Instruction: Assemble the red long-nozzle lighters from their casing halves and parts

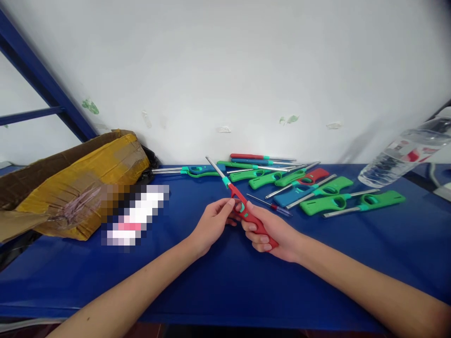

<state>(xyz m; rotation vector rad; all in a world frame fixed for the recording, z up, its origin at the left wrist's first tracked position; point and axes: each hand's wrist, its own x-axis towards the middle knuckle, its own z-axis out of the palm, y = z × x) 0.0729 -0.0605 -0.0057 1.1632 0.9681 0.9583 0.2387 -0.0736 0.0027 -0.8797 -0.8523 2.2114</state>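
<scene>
My right hand (266,231) is wrapped round the handle of a red long-necked lighter (255,223), its metal tube pointing up and to the left. The fingers of my left hand (216,220) are bent in a pinch at the lighter's trigger guard, thumb against its edge; what the fingertips do behind it is partly hidden. Just beyond my right hand, a small screwdriver (278,207) with a clear red and blue handle lies on the blue table (225,291). Several green, blue and red lighters (317,204) are spread behind it, some overlapping.
At the left lies a torn cardboard box (116,164) covered in yellow tape, with a pixelated flat item (141,213) beside it. A water bottle (401,155) leans at the far right. A white wall (225,70) rises behind the table, and a blue frame (42,70) stands upper left.
</scene>
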